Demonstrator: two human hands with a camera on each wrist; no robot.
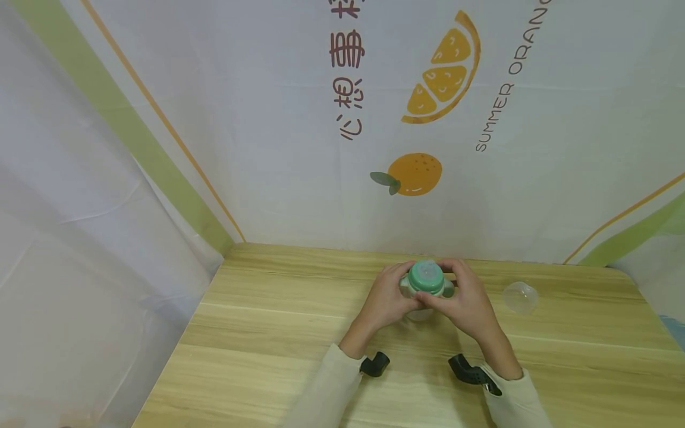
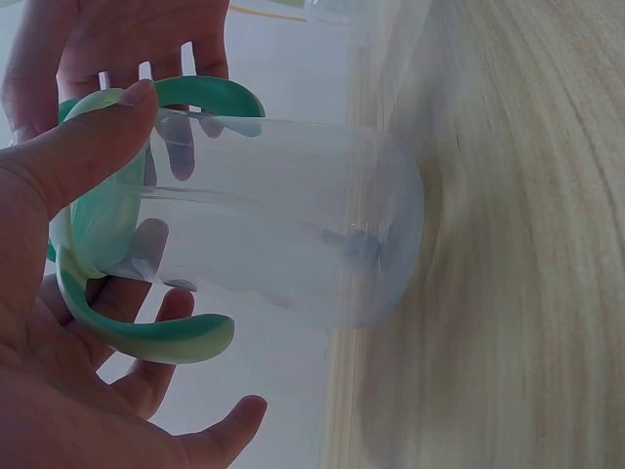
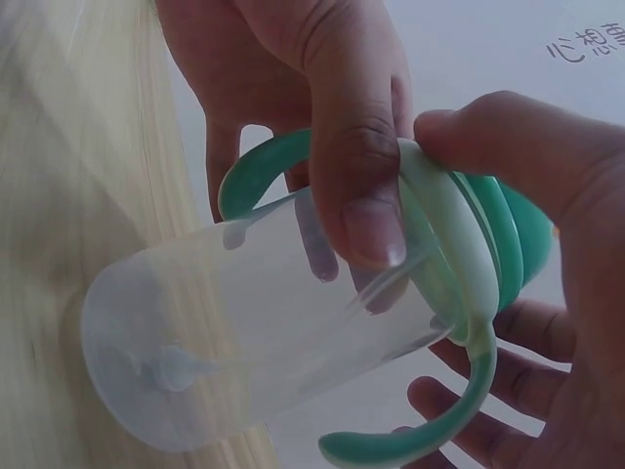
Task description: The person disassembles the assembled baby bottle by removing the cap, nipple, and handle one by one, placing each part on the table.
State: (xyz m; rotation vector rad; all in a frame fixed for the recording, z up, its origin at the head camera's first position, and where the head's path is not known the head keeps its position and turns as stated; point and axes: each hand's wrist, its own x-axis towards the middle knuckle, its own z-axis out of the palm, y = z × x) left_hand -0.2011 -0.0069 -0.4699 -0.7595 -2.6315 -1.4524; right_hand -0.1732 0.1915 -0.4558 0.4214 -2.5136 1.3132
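Both hands are around a clear straw bottle (image 2: 293, 225) with a green lid (image 1: 427, 276) and a pale green collar (image 3: 449, 234) bearing two curved handles. My left hand (image 1: 390, 297) grips the bottle near its top, its thumb (image 3: 373, 220) against the clear wall just below the collar. From the other side my right hand (image 1: 468, 303) holds the collar and lid, thumb on the collar and fingers around behind. A straw with a small weight (image 3: 178, 369) shows inside the see-through body. In the left wrist view the bottle's base is right at the wooden table (image 2: 508, 293).
To the right of the hands, a clear domed cap (image 1: 520, 297) lies on the table. A white cloth with printed oranges (image 1: 414, 174) hangs behind the back edge. Black wrist mounts (image 1: 376, 364) stick out from both sleeves.
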